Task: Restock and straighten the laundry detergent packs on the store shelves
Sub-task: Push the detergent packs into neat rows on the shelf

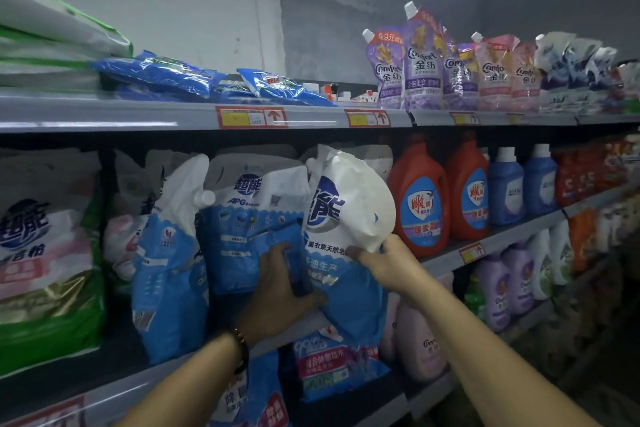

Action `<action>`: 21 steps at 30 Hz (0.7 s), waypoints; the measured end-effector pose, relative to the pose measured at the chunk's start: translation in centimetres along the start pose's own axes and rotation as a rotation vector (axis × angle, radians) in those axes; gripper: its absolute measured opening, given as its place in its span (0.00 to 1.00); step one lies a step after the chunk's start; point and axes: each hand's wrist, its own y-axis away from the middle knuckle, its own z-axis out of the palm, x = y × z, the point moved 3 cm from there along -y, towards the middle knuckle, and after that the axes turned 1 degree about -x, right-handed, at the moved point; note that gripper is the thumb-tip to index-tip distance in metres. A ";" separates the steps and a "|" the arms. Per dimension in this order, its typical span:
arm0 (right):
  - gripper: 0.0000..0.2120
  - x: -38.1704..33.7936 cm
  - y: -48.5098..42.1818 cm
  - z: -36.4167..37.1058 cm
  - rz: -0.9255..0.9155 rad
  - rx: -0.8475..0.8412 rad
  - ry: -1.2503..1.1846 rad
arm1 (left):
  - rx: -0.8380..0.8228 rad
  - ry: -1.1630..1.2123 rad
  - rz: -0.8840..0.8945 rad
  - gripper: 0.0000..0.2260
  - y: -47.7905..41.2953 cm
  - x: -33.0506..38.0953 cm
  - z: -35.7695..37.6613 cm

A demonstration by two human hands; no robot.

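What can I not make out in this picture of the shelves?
Head view:
- Price tags: blurred, unreadable.
- Pack, lower left: covered by the left hand.
- Far-right goods: blurred, cut by the edge.
- Small boxes: too small, partly behind blue bags.

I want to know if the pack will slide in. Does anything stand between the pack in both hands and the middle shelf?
Nothing visible stands in front. The left hand and right hand grip the blue-white pack, between a like pack and a red bottle. Behind it white pack tops show, so depth is unclear.
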 end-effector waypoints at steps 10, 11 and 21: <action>0.21 -0.5 -7.9 -5.3 0.102 -0.416 0.355 | -0.186 0.282 -0.017 0.49 -5.9 -1.0 1.5; 0.27 -0.4 -8.9 -5.4 0.092 -0.379 0.415 | -0.159 0.267 -0.034 0.45 -6.3 -1.5 1.9; 0.34 6.6 -7.5 -1.6 0.079 0.290 0.309 | 0.229 0.093 -0.134 0.41 -8.0 -3.2 6.3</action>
